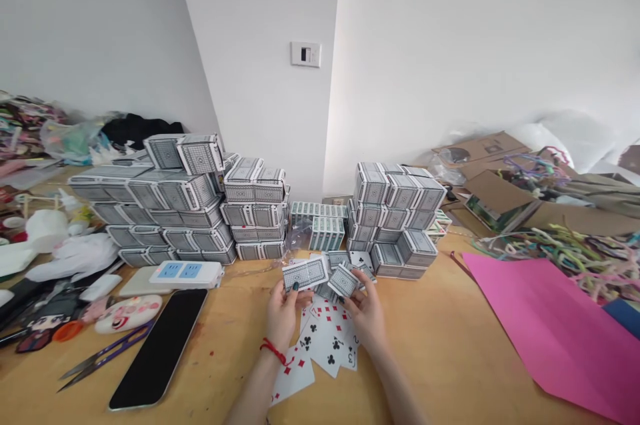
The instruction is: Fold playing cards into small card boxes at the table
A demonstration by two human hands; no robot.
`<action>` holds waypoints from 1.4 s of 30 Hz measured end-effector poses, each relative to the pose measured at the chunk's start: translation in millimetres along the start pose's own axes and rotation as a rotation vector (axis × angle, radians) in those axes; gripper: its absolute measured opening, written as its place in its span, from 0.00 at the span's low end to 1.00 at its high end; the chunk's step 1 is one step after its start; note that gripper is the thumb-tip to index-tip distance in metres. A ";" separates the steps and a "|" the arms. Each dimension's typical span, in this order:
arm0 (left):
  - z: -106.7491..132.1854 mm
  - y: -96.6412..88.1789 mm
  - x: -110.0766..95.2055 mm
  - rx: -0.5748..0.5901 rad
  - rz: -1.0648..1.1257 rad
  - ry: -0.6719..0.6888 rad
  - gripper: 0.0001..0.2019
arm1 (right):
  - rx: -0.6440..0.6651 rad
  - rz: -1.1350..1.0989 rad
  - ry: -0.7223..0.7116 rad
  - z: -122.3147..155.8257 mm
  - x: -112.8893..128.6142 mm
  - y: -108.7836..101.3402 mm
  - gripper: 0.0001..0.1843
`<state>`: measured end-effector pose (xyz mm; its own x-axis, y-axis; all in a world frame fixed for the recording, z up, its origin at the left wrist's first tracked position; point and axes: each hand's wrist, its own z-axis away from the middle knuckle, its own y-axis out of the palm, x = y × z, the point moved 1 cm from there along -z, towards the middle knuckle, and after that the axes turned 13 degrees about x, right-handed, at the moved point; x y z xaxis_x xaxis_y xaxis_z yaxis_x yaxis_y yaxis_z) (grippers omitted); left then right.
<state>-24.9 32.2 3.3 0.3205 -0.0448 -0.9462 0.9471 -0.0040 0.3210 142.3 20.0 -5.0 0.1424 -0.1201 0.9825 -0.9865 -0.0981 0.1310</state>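
Observation:
My left hand (pixel 281 313), with a red string at the wrist, pinches a grey patterned card block (pixel 305 273) by its lower edge. My right hand (pixel 367 311) is closed on a smaller folded card cube (pixel 343 280) just to its right; the two pieces almost touch. Under both hands, face-up playing cards (pixel 325 341) lie spread on the wooden table (pixel 440 351). More folded card pieces (pixel 350 259) sit just beyond my fingers.
Tall stacks of card cubes stand at the left (pixel 170 211) and right (pixel 395 218). A black phone (pixel 160 348), scissors (pixel 107 355) and a white power strip (pixel 173 273) lie on the left. Pink paper (pixel 545 331), cardboard boxes (pixel 500 191) and pipe cleaners (pixel 585 251) fill the right.

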 end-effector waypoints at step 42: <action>2.7 3.7 -7.2 0.054 -0.125 -0.024 0.09 | 0.053 0.037 -0.031 2.2 3.8 3.8 0.30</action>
<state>-23.7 29.8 11.4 0.1992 -0.0642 -0.9779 0.9770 -0.0643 0.2032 139.3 17.0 -1.1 0.1090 -0.1547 0.9819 -0.9856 -0.1450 0.0866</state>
